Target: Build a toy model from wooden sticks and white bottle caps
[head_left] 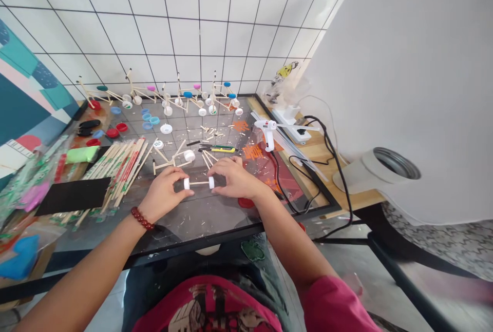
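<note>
Capped stick between both hands [199, 183]; printed wrappers illegible [115, 168]

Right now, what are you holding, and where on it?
A thin wooden rod with a white round cap at each end: the left hand grips the left cap, the right hand the right cap.

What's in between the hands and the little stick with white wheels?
Nothing that I can see. The left hand has its fingers on one wheel, the right hand on the other wheel, with the little stick between them. The yellow knife lies farther back, out of the way.
</note>
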